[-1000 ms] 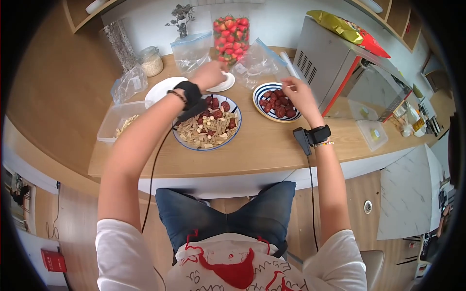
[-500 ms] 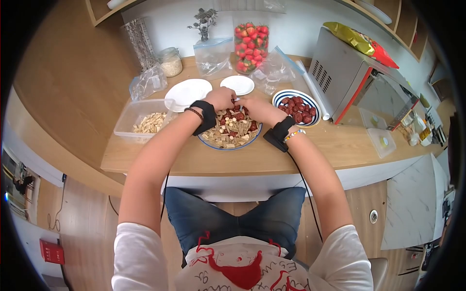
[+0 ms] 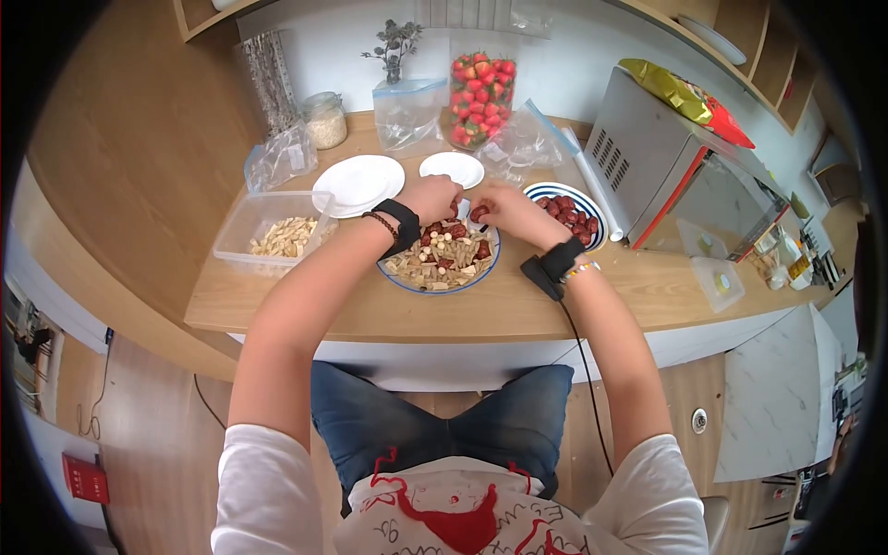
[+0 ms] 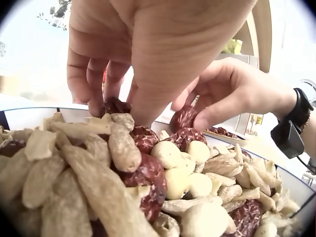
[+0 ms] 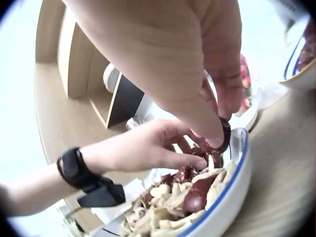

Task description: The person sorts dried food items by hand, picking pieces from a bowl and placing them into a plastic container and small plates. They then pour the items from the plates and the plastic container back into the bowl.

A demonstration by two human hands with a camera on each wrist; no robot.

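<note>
A white, blue-rimmed bowl (image 5: 242, 165) holds dried red dates (image 4: 148, 180), pale round seeds (image 4: 167, 154) and pale dried slices or roots (image 4: 106, 177). At its far side my left hand (image 3: 432, 200) reaches down, thumb and fingertips pinching a dark red date (image 4: 116, 106) low over the heap. Just to its right, my right hand (image 3: 511, 211) pinches another red date (image 4: 183, 118) between thumb and fingers, close above the bowl's contents. The two hands almost meet. To the right stands a blue-striped plate (image 3: 606, 222) of red dates (image 3: 572, 215).
A plastic box (image 3: 227, 242) of pale slices stands left, with two white plates (image 3: 356, 180) (image 3: 453, 166) behind the bowl. Farther back are a bag of strawberries (image 3: 481, 100), clear zip bags (image 3: 407, 116) and a grain jar (image 3: 324, 120). A microwave (image 3: 638, 148) occupies the right.
My right hand has come left from the date plate to the bowl, beside my left hand. The left hand has drawn back from the small white plate to the bowl's far side.
</note>
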